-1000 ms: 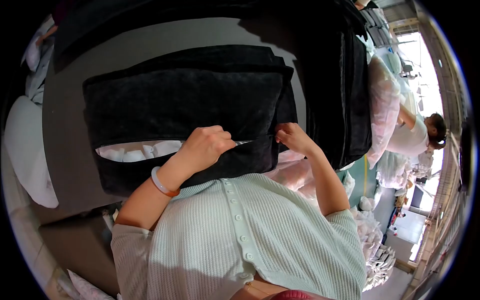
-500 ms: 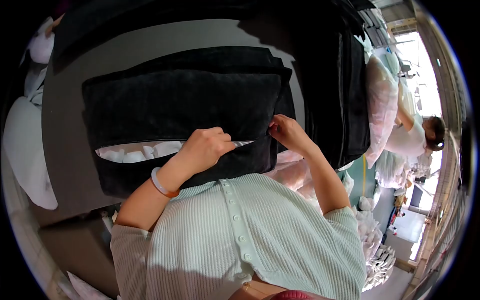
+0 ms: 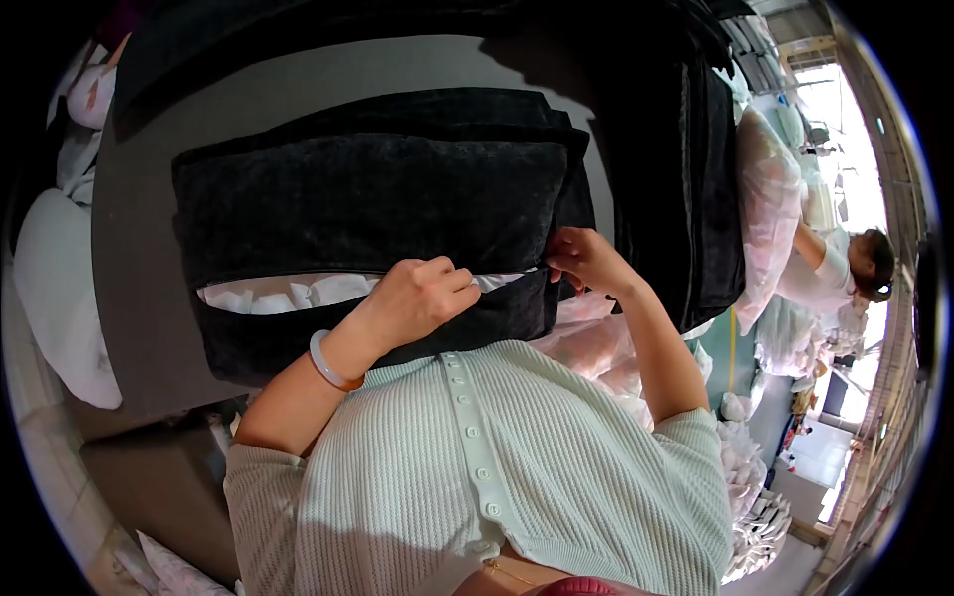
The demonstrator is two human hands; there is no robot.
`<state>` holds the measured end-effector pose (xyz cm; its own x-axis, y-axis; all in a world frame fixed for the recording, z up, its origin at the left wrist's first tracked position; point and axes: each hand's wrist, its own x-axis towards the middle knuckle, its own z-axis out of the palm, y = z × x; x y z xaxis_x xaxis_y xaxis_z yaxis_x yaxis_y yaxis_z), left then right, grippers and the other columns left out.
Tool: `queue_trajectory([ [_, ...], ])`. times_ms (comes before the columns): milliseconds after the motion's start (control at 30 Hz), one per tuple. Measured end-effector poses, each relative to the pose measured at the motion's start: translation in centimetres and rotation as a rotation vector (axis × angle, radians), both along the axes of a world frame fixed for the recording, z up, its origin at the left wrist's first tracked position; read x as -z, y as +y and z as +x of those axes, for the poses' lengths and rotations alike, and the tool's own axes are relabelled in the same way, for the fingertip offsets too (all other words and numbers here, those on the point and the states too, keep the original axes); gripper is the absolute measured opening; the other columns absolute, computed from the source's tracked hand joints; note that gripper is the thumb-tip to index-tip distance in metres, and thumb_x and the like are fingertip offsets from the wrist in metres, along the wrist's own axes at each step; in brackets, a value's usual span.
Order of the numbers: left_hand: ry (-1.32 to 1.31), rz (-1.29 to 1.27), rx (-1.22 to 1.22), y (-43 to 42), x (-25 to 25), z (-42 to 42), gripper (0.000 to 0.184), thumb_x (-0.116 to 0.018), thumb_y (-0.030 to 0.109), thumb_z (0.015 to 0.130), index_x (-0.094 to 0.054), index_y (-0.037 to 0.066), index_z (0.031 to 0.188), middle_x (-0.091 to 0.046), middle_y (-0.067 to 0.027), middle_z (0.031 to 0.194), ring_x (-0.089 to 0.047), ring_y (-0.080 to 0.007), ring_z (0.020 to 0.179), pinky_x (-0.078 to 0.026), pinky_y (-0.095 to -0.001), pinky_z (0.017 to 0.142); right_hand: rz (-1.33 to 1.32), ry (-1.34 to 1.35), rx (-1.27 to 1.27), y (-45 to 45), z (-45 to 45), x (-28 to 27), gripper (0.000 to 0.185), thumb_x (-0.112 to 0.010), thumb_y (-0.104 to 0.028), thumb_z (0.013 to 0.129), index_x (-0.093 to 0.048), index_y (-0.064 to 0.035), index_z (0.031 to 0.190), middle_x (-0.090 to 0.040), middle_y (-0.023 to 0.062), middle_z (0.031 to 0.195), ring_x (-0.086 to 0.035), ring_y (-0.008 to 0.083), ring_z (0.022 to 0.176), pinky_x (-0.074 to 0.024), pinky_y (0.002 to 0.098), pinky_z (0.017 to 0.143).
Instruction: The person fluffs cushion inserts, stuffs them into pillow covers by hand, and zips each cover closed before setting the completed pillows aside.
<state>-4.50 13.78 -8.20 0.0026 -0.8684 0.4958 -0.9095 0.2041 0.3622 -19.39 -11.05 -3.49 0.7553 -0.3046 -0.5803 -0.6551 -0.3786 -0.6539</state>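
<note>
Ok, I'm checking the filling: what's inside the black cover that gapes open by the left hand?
White, lumpy material shows where the black cover gapes, on both sides of the left hand. The cover and hand hide the rest.

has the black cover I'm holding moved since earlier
No, the black cover shows no clear shift either way against the left edge of the gray table.

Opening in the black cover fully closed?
No, white material shows through a long gap in the black cover, on both sides of the left hand.
</note>
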Motion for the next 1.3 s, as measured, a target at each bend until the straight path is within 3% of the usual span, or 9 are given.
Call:
queue_trajectory([
  [200, 0.041, -0.119, -0.019, -0.2, 0.3, -0.1, 0.005, -0.064, 0.007, 0.074, -0.066, 0.007, 0.079, -0.070, -0.0035, 0.104, -0.061, -0.0147, 0.069, -0.052, -0.0258, 0.054, -0.147, 0.112, -0.050, 0.6, 0.4, -2.0, 0.010, -0.057, 0.000, 0.089, -0.062, 0.0050, 0.095, -0.064, 0.0093, 0.069, -0.051, 0.0113, 0.043, -0.0420, 0.0255, 0.039],
  [267, 0.014, 0.014, -0.053, 0.0, -0.2, 0.1, 0.002, -0.064, 0.008, 0.076, -0.062, 0.007, 0.074, -0.065, -0.0053, 0.125, -0.061, -0.0143, 0.068, -0.051, -0.0241, 0.053, 0.106, 0.038, 0.069, -0.1, -0.5, -1.9, 0.007, -0.059, -0.003, 0.090, -0.062, 0.0033, 0.093, -0.065, 0.0089, 0.070, -0.051, 0.0100, 0.044, -0.0418, 0.0237, 0.040],
  [400, -0.033, 0.067, -0.062, -0.1, -0.1, 0.0, 0.005, -0.064, 0.009, 0.077, -0.060, 0.008, 0.073, -0.062, -0.0057, 0.130, -0.060, -0.0138, 0.066, -0.051, -0.0233, 0.052, 0.544, -0.021, 0.372, 0.9, -2.1, -1.1, 0.009, -0.059, -0.008, 0.093, -0.060, 0.0007, 0.091, -0.064, 0.0076, 0.071, -0.051, 0.0082, 0.045, -0.0404, 0.0221, 0.041],
  [633, -0.026, 0.041, -0.025, -0.2, -0.3, 0.2, 0.001, -0.063, 0.011, 0.079, -0.063, 0.010, 0.080, -0.064, -0.0052, 0.127, -0.059, -0.0137, 0.066, -0.050, -0.0235, 0.052, 0.424, -0.164, 0.357, 5.6, -1.0, -0.9, 0.010, -0.058, -0.011, 0.094, -0.058, -0.0012, 0.091, -0.064, 0.0065, 0.072, -0.051, 0.0097, 0.046, -0.0404, 0.0225, 0.042],
  [733, -0.002, 0.037, -0.027, -0.3, 0.0, 0.3, 0.004, -0.064, 0.014, 0.081, -0.063, 0.010, 0.081, -0.067, -0.0058, 0.121, -0.061, -0.0148, 0.067, -0.051, -0.0251, 0.053, 0.145, -0.132, 0.383, 4.2, -2.2, -0.8, 0.009, -0.057, -0.012, 0.095, -0.059, -0.0038, 0.093, -0.062, 0.0036, 0.068, -0.049, 0.0075, 0.047, -0.0358, 0.0237, 0.039],
  [800, 0.019, 0.010, -0.025, -0.8, -0.4, 0.2, 0.008, -0.065, 0.017, 0.082, -0.063, 0.009, 0.082, -0.069, -0.0066, 0.117, -0.062, -0.0155, 0.068, -0.052, -0.0262, 0.054, 0.247, -0.073, 0.432, 4.1, -2.6, -1.4, 0.011, -0.058, -0.012, 0.095, -0.059, -0.0028, 0.089, -0.061, 0.0034, 0.067, -0.048, 0.0076, 0.045, -0.0340, 0.0238, 0.038],
  [1000, -0.067, 0.189, -0.198, -5.3, -2.2, -3.2, 0.040, -0.066, 0.048, 0.083, -0.055, 0.011, 0.089, -0.062, -0.0045, 0.064, -0.066, -0.0195, 0.056, -0.051, -0.0289, 0.050, 0.415, -0.203, 0.535, 4.1, -2.4, -0.4, 0.015, -0.061, -0.010, 0.092, -0.057, -0.0016, 0.081, -0.061, 0.0046, 0.065, -0.047, 0.0081, 0.041, -0.0344, 0.0238, 0.039],
  [1200, -0.295, 0.293, -0.344, -10.2, 0.0, -6.9, 0.025, -0.064, 0.031, 0.085, -0.055, 0.007, 0.084, -0.062, -0.0083, 0.064, -0.066, -0.0203, 0.053, -0.053, -0.0309, 0.047, 0.167, -0.344, 0.476, 4.6, -2.7, 0.8, 0.008, -0.060, -0.004, 0.085, -0.059, 0.0008, 0.079, -0.065, 0.0073, 0.069, -0.048, 0.0072, 0.045, -0.0349, 0.0225, 0.040],
  [1300, -0.274, 0.337, -0.327, -9.8, -0.5, -6.9, 0.012, -0.061, 0.018, 0.079, -0.057, 0.007, 0.080, -0.063, -0.0097, 0.069, -0.067, -0.0218, 0.056, -0.054, -0.0316, 0.047, 0.283, -0.410, 0.489, 4.1, -3.5, 1.4, 0.009, -0.060, -0.004, 0.084, -0.063, 0.0033, 0.087, -0.065, 0.0069, 0.069, -0.051, 0.0074, 0.049, -0.0403, 0.0206, 0.047],
])
